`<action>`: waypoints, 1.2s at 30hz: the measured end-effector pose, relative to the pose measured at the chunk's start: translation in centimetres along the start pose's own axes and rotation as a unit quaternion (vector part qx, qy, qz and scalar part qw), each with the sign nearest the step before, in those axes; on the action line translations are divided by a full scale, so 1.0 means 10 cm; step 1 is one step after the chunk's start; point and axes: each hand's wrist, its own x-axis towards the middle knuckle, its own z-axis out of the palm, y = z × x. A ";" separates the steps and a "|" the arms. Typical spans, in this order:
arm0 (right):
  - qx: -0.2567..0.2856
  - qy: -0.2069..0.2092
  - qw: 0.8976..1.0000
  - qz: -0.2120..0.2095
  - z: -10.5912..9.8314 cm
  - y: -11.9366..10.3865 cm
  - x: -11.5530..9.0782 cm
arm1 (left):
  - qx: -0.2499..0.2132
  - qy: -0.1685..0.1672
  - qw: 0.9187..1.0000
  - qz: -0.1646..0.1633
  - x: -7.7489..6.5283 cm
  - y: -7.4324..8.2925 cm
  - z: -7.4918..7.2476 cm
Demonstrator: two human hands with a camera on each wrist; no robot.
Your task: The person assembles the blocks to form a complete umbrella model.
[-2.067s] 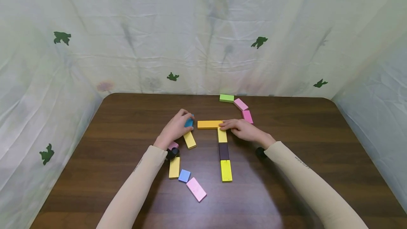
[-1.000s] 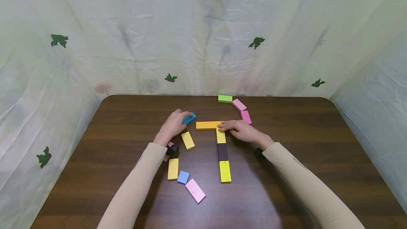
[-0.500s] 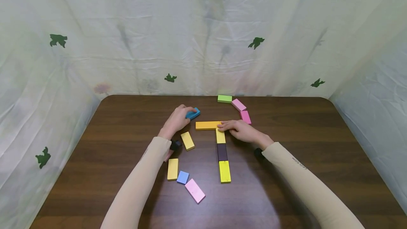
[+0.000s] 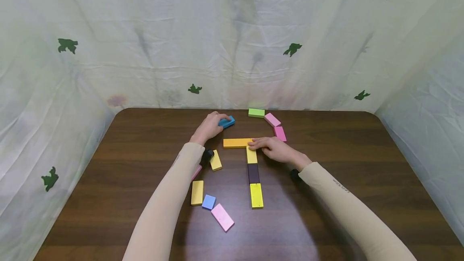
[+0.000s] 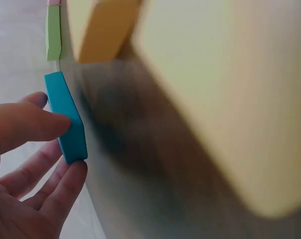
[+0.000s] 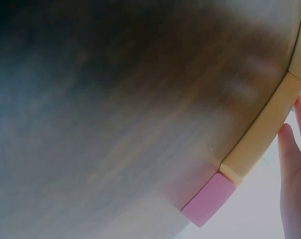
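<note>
Left hand (image 4: pixel 211 127) and its pinched blue block (image 4: pixel 227 122) are now farther forward and rightward, past the left end of the orange block (image 4: pixel 235 143), nearer the green block (image 4: pixel 256 112). Blue block, formerly close against the pale yellow block (image 4: pixel 216 162), is now well apart from it, turned more crosswise.

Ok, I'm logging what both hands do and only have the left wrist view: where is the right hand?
Observer: In the head view, the right hand touches the right-hand end of the orange block.
Operator: Does anything run from there toward the person?
Observer: Yes, a line of three: a pale yellow block, then a dark block, then a bright yellow block.
Operator: And past the green block I catch only a sliver of pink. What follows?
Observer: In the head view that is a light pink block, and a darker pink block comes after it, nearer the person.
</note>
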 end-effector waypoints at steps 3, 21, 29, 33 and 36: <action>0.002 -0.002 1.000 0.002 0.00 0.01 0.00 | 0.008 -0.008 1.000 0.005 0.08 0.03 -0.02; -0.001 0.001 1.000 -0.010 -0.01 -0.01 0.00 | 0.039 -0.024 0.998 0.031 0.41 0.23 -0.02; 0.001 0.009 1.000 -0.018 -0.02 -0.02 -0.01 | 0.049 -0.023 0.998 0.027 0.53 0.31 -0.02; -0.001 0.010 1.000 -0.020 -0.01 0.00 -0.01 | 0.054 -0.024 0.998 0.018 0.58 0.33 0.01; -0.004 0.009 1.000 -0.016 -0.01 0.00 -0.01 | 0.067 -0.024 0.997 0.016 0.60 0.34 0.03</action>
